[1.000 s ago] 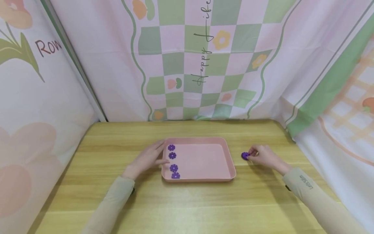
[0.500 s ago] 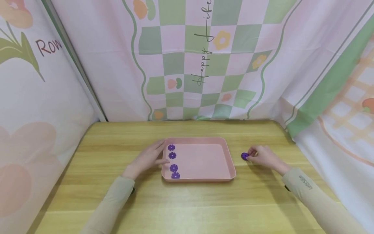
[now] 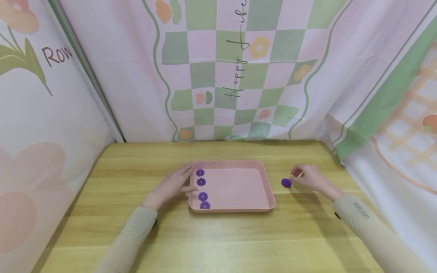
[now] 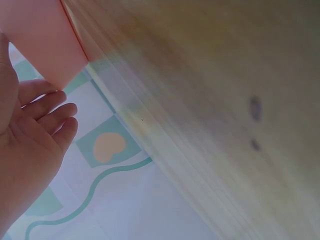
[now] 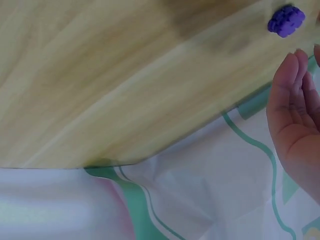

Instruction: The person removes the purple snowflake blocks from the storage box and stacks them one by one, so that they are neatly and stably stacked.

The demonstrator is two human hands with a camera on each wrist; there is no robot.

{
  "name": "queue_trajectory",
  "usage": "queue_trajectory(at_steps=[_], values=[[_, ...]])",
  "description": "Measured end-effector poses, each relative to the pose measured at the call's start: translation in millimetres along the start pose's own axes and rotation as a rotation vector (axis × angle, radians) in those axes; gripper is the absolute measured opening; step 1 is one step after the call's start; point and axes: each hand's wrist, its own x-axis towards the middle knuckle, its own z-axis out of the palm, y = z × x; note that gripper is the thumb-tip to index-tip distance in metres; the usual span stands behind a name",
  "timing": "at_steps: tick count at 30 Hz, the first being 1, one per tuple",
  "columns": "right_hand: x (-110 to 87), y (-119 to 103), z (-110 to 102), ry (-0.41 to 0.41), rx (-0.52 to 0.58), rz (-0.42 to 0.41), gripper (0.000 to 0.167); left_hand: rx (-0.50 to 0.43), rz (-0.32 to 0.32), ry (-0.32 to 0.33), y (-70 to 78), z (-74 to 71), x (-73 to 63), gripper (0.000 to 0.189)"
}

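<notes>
Left of the pink tray (image 3: 235, 189), my left hand (image 3: 168, 185) lies against its side, fingers at the far left corner and thumb reaching over the left rim. In the left wrist view, the left hand's fingers (image 4: 47, 107) are loosely bent by the tray's outer wall. Several purple flower-shaped pieces (image 3: 203, 196) line the tray's left side. Right of the tray, a small stack of purple flower-shaped pieces (image 3: 286, 182) sits on the table. My right hand (image 3: 310, 179) is just beside this stack, fingers loosely bent, holding nothing. The right wrist view shows a gap between fingertips and stack (image 5: 286, 21).
The wooden table (image 3: 232, 242) ends at a printed checkered curtain (image 3: 235, 76) behind it. More curtains hang at the left (image 3: 51, 132) and right (image 3: 403, 132).
My right hand, which was pinching the purple stack, has let go and drawn slightly back to the right. The stack stays on the table. My left hand and the tray look unmoved.
</notes>
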Motion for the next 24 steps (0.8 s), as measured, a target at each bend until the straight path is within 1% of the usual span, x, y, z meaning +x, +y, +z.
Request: queue_trajectory(at_steps=[4,9,18,24], values=[[5.7,-9.1,-5.1,0.0,0.002,-0.016,0.019,0.007,0.008,0.006,-1.1,0.8,0.3,0.091],[17.4,-22.2,-6.3,-0.006,-0.019,-0.042,0.018,0.009,0.004,0.004,-2.8,1.5,0.8,0.091],[38.0,-46.4,1.1,-0.051,0.004,-0.1,0.017,0.018,0.01,-0.002,-3.8,1.5,0.5,0.092],[48.6,-63.7,7.2,-0.058,-0.016,-0.14,0.017,0.013,0.012,0.0,-3.4,2.6,1.4,0.092]])
